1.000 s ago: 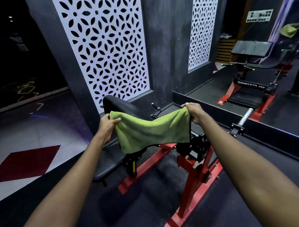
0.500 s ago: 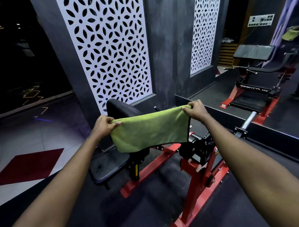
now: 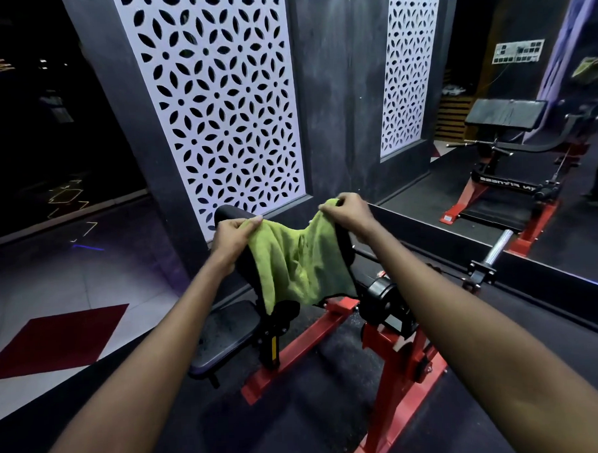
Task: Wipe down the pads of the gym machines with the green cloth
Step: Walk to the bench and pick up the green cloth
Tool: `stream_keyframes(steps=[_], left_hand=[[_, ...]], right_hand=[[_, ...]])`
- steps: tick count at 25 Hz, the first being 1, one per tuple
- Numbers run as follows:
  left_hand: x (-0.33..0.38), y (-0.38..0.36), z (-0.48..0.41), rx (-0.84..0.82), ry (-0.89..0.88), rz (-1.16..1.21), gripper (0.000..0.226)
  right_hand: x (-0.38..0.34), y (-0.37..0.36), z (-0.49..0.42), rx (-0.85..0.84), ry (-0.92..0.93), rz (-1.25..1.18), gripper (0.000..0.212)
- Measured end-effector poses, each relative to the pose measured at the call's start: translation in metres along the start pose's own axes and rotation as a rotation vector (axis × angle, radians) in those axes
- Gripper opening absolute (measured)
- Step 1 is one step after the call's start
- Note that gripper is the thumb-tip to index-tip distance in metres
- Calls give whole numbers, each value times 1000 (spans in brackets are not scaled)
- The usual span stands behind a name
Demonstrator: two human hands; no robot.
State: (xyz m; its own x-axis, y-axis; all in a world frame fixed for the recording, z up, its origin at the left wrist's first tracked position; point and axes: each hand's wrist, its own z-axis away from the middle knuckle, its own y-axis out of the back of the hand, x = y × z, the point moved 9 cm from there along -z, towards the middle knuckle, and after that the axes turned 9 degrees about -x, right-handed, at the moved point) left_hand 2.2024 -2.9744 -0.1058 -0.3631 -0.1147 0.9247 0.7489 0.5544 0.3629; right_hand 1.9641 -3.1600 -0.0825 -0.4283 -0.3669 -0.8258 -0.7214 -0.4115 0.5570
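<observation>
A green cloth (image 3: 299,264) hangs slack between my two hands, in front of the black arm pad (image 3: 226,212) of a red-framed gym machine (image 3: 396,369). My left hand (image 3: 234,234) pinches the cloth's left top corner. My right hand (image 3: 347,215) grips the right top corner, a little higher. The cloth sags in the middle and hides most of the arm pad. Below and to the left sits the machine's black seat pad (image 3: 227,335), uncovered.
A dark pillar with a white lattice panel (image 3: 213,103) stands right behind the machine. A mirror wall (image 3: 513,155) on the right reflects the machine. A steel weight peg (image 3: 497,248) sticks out at the right. Tiled floor with a red patch (image 3: 55,336) lies left.
My hands have come closer together, so the cloth went from stretched flat to sagging. The view moved nearer to the machine.
</observation>
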Motion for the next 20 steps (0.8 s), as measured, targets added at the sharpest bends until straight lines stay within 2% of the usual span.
stream_keyframes(steps=[3, 4, 6, 7, 8, 10, 11, 13, 15, 17, 19, 20], left_hand=[[28, -35, 6, -132, -84, 97, 35], [33, -43, 9, -165, -66, 165, 39], [34, -50, 12, -261, 13, 286, 68], [35, -51, 14, -323, 37, 295, 75], [35, -52, 15, -366, 40, 275, 67], [35, -50, 15, -360, 14, 234, 34], [35, -48, 14, -316, 1, 243, 26], [32, -44, 12, -280, -21, 293, 23], [30, -40, 12, -321, -24, 336, 22], [29, -39, 16, -414, -20, 349, 24], [35, -39, 23, -464, -44, 363, 21], [39, -39, 26, -456, -53, 385, 19]], right_hand=[[-33, -44, 8, -125, 61, -70, 34], [-41, -55, 11, -174, 73, -145, 35], [-51, -70, 18, -296, 77, -430, 27], [-54, -75, 22, -361, 86, -557, 22], [-56, -76, 27, -413, 105, -612, 22], [-54, -75, 33, -421, 172, -536, 29], [-52, -73, 32, -391, 210, -486, 34], [-49, -68, 29, -287, 281, -370, 38], [-50, -59, 26, -216, 354, -225, 45], [-53, -61, 23, -309, 407, -84, 69], [-54, -77, 23, -499, 365, 25, 54], [-56, -81, 23, -519, 348, 94, 46]])
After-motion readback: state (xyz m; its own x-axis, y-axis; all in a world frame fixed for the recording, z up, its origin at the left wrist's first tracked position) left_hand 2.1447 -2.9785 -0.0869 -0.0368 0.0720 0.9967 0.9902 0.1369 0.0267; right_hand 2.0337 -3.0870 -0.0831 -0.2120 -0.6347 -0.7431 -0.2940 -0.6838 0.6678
